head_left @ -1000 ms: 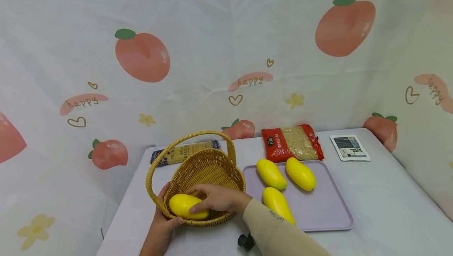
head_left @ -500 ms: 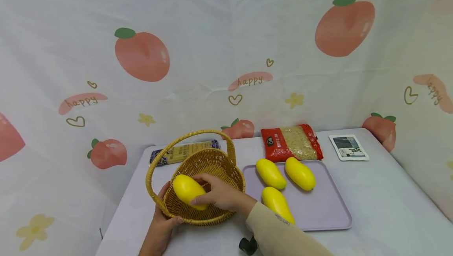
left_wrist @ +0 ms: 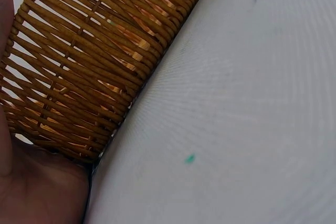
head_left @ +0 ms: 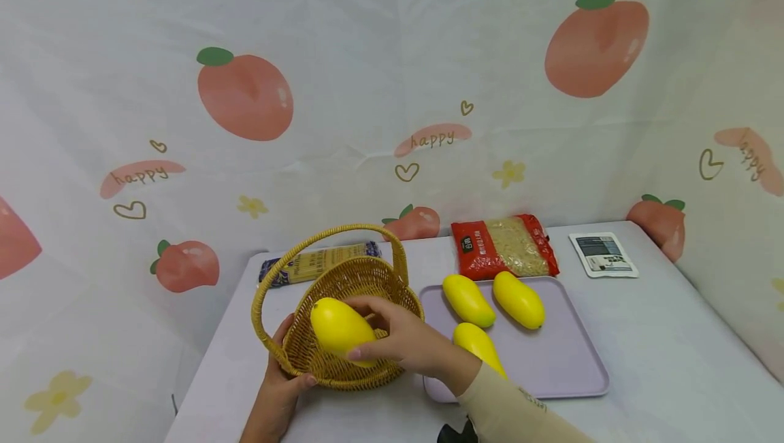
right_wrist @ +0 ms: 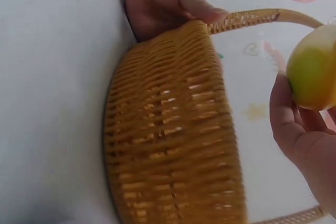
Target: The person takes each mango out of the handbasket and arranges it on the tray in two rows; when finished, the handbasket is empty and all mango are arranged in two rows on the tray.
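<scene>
A yellow mango point(head_left: 339, 327) is pinched between the thumb and fingers of my right hand point(head_left: 407, 341), over the near part of a wicker basket point(head_left: 367, 276). In the right wrist view the mango's greenish end point(right_wrist: 310, 72) shows, raised above the basket's rim level. My left hand point(head_left: 275, 392) grips the basket at its left side, thumb over the near rim and fingers around the outside. The left wrist view has the woven wall point(left_wrist: 94, 51) close against that hand's palm point(left_wrist: 42, 187). The basket's arched handle point(head_left: 269, 280) stands up.
Right of the basket lies a lilac tray point(head_left: 557, 368) bearing three mangoes point(head_left: 519, 300), one partly behind the right forearm. Behind the tray is a red bag of noodles point(head_left: 505, 245). A yellow-and-blue pasta packet point(head_left: 312, 264) lies behind the basket, and a white packet point(head_left: 603, 254) at back right.
My right hand has lifted the mango from low in the basket, bringing it up and rightward. The left hand and the basket have stayed in place.
</scene>
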A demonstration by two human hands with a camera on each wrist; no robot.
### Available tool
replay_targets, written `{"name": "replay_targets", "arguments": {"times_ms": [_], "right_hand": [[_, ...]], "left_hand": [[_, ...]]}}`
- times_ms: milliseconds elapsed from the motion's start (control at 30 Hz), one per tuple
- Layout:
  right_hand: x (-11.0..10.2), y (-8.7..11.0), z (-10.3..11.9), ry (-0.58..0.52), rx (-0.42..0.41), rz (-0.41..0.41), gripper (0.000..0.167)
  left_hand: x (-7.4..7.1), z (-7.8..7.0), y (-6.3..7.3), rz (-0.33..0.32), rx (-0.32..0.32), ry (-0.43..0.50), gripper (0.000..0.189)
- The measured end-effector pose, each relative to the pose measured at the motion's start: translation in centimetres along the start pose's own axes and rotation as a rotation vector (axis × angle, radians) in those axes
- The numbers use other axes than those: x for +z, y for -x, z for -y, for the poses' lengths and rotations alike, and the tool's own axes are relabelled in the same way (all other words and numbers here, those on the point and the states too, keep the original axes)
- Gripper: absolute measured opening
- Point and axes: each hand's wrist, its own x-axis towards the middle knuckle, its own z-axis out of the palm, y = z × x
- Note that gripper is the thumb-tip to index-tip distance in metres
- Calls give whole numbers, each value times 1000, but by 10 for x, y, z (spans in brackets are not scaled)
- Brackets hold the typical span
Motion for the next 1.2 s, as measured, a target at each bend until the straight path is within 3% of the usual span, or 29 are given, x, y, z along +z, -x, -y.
{"name": "replay_targets", "arguments": {"times_ms": [433, 700, 967, 1200], "right_hand": [[-24, 50, 9, -17, 67, 5, 62], [-38, 88, -1, -28, 48, 17, 62], [-59, 123, 2, -65, 76, -60, 63], [-76, 149, -1, -74, 164, -172, 71]], "left_hand": [[-1, 1, 0, 18, 2, 34, 116], [-1, -1, 0, 19, -18, 59, 115], [-2, 1, 1, 24, -22, 61, 114], [0, 0, -1, 17, -42, 60, 113]]}}
